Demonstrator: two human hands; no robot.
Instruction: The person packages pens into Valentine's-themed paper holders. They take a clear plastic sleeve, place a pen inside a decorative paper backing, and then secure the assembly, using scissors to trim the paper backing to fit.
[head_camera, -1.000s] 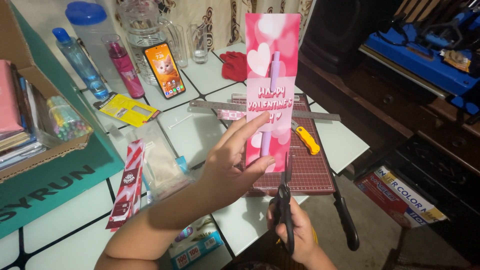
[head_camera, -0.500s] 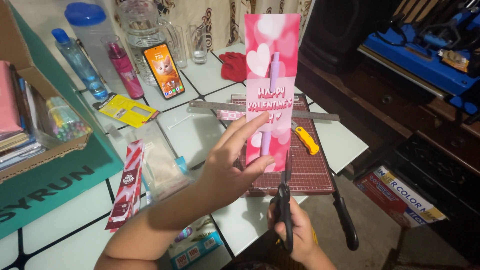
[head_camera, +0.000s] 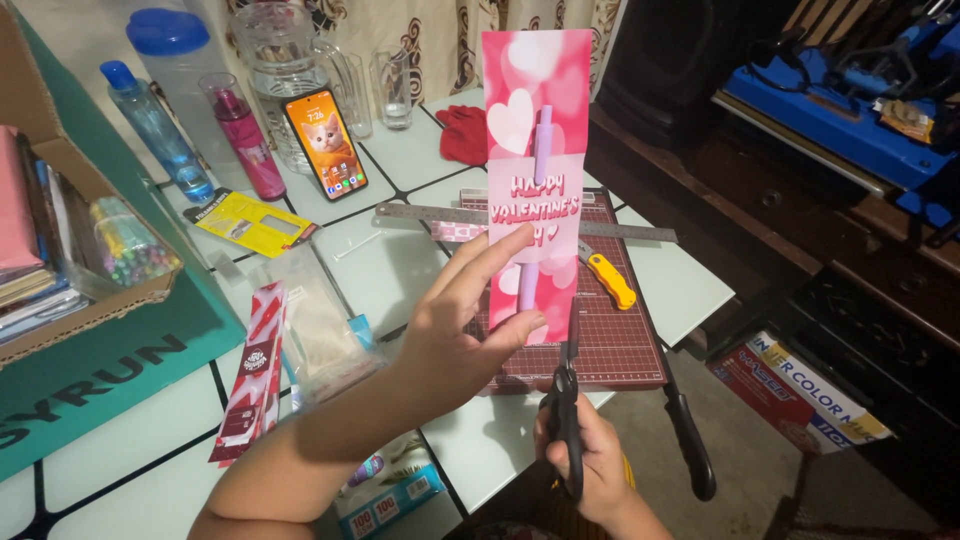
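My left hand (head_camera: 455, 335) holds a tall pink card (head_camera: 533, 150) upright by its lower edge. The card has white hearts and a lilac pen threaded through its middle. My right hand (head_camera: 590, 455) grips black scissors (head_camera: 566, 400) just below the card, blades pointing up at the card's bottom right corner. Both hands hover over the near edge of a dark red cutting mat (head_camera: 610, 335) on the white tiled table (head_camera: 400, 260).
A steel ruler (head_camera: 440, 214) and a yellow utility knife (head_camera: 608, 278) lie on the mat. A phone (head_camera: 325, 143), bottles (head_camera: 155, 130), a glass jug (head_camera: 285, 60), clear sleeves (head_camera: 315, 325) and a cardboard box (head_camera: 90, 260) crowd the left. The table drops off on the right, toward dark furniture.
The scissors have crept slightly up toward the card's bottom edge. My left hand and the card stay almost still.
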